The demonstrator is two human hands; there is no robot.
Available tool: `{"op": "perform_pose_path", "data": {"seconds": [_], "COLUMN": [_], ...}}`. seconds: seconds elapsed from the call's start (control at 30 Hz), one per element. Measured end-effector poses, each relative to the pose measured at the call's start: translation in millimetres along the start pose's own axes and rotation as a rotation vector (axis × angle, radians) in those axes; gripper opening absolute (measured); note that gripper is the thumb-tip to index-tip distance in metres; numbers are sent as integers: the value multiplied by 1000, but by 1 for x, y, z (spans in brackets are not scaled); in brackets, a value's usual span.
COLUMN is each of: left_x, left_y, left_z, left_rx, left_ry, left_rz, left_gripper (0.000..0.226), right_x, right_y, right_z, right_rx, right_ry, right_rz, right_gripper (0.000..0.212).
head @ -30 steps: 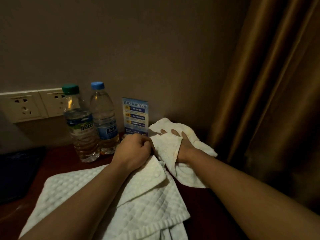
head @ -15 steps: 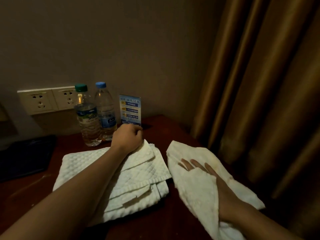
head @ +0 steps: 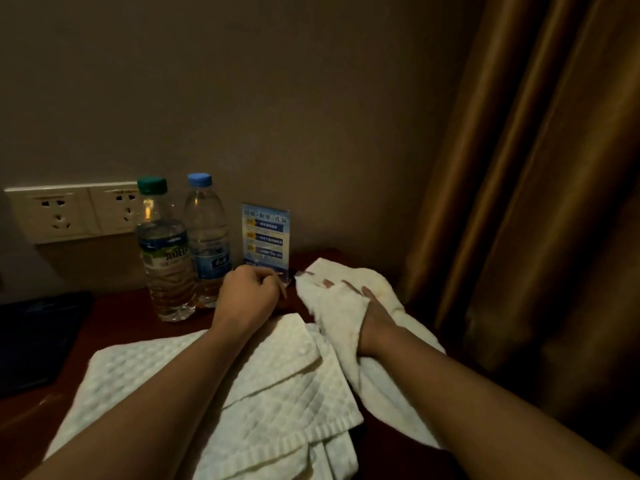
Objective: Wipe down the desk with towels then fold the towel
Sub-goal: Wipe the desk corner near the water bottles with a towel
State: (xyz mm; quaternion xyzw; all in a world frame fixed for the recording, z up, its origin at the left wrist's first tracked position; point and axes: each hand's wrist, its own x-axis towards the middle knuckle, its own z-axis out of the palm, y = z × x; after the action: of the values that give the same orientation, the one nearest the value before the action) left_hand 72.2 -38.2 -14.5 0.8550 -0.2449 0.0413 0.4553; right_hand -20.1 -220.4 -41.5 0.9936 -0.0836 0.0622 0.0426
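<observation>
- The fingers (head: 365,291) of the right hand (head: 375,315) lie straight and slightly spread, released, pressing flat on a plain white towel (head: 388,289). A flap of this towel drapes over the back of the hand.
- That towel lies bunched on the dark red desk (head: 114,317), under and around those fingers.
- Just left of them, the left hand (head: 247,296) is clenched in a fist, knuckles up, with nothing visible in its grasp. Its wrist crosses the far edge of a folded waffle-weave towel (head: 277,375).
- Just beyond the fist stands a blue sign card (head: 266,237) with lines of Chinese writing, too blurred to read.
- Left of the fist stand a blue-capped bottle (head: 207,244) with a blue label and a green-capped bottle (head: 166,261) with a green-and-white label; the lettering is unreadable.
- Farther out are wall sockets (head: 55,213) and a brown curtain (head: 536,168).
</observation>
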Motion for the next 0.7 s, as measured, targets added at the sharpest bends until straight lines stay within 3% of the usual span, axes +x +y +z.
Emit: {"op": "perform_pose_path", "data": {"seconds": [0.1,0.17,0.23,0.33,0.4,0.5,0.53,0.63,0.7], "left_x": [17,15,15,21,20,17,15,7,-2], "left_y": [-8,-8,-11,-15,-17,-14,-13,-8,-4], "left_z": [12,15,17,17,16,14,13,9,7], "left_rx": [20,-4,-17,-58,-88,-89,-77,-17,48], "left_ry": [-11,-59,-80,-57,-42,-16,-11,9,59], "left_rz": [-1,-7,-9,-42,-56,-54,-41,21,92], "left_gripper": [35,34,33,36,38,40,39,36,31], "right_x": [91,110,126,107,102,91,85,45,18], "right_y": [22,15,10,-4,-7,-7,-5,4,7], "right_z": [45,37,34,7,3,8,13,18,15], "right_rx": [-50,61,188,279,294,257,241,171,138], "right_ry": [-118,-155,-214,-191,-45,5,-24,-192,-231], "right_rz": [-45,121,143,113,102,93,76,-19,-64], "right_gripper": [65,57,50,40,29,28,32,71,130]}}
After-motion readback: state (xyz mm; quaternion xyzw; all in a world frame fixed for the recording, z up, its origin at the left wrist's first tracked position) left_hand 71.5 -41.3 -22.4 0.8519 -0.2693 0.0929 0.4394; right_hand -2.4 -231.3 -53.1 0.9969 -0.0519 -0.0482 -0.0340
